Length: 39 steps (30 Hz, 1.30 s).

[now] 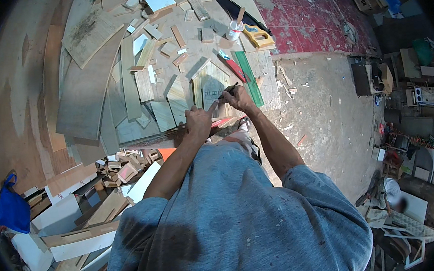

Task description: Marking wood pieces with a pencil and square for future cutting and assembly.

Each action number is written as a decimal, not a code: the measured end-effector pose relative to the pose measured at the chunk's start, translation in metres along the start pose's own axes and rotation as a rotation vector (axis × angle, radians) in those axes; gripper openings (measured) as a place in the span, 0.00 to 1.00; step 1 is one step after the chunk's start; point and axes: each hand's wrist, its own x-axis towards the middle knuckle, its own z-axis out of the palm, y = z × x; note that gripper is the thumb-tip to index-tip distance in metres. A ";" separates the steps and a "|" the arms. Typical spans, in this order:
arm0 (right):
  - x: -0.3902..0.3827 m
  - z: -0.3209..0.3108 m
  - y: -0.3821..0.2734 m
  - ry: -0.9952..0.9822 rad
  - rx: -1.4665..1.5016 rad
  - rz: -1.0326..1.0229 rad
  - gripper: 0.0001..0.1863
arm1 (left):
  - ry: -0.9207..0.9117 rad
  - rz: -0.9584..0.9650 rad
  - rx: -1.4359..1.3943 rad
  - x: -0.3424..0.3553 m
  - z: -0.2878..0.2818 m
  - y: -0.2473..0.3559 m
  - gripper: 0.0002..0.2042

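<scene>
At the near edge of the worktable lies a small house-shaped wooden piece (211,78) with a peaked top and a pale raised rim. Several small window-like squares are drawn in dark lines on its inner face. My right hand (238,99) is closed round a dark pen (232,87), its lower end close to those lines. My left hand (199,121) rests at the piece's lower left, index finger stretched out onto its face near the pen. Just left lies another pointed wooden board (177,100). A red-and-white tool (232,65) and a green straight strip (248,78) lie to the right.
A yellow-handled saw (258,36) and a white tub (233,30) stand beyond. Wood offcuts and a large board (87,92) cover the table's left. Below it is a scrap pile (127,169). Another person (393,192) is at the far right, past the littered concrete floor (324,126).
</scene>
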 end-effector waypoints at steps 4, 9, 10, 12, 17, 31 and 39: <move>-0.004 0.001 -0.005 0.003 0.029 0.041 0.17 | -0.016 -0.005 0.016 0.001 0.003 -0.001 0.35; -0.006 0.004 -0.001 0.041 0.076 0.017 0.17 | 0.002 -0.004 0.030 0.001 0.002 0.001 0.34; -0.005 0.007 0.000 0.022 0.078 -0.024 0.17 | 0.006 -0.005 0.034 0.001 0.002 0.001 0.33; -0.002 0.010 0.000 0.005 0.081 -0.064 0.18 | 0.002 -0.003 0.027 0.002 0.003 0.001 0.32; -0.014 0.009 -0.007 0.069 0.284 -0.023 0.19 | -0.011 0.000 0.018 0.002 0.003 0.000 0.29; -0.054 0.038 -0.002 0.373 0.248 0.009 0.13 | -0.007 0.022 0.055 0.006 -0.008 0.002 0.25; -0.056 0.037 -0.002 0.355 0.119 -0.137 0.11 | 0.008 0.029 0.059 0.005 -0.004 0.002 0.26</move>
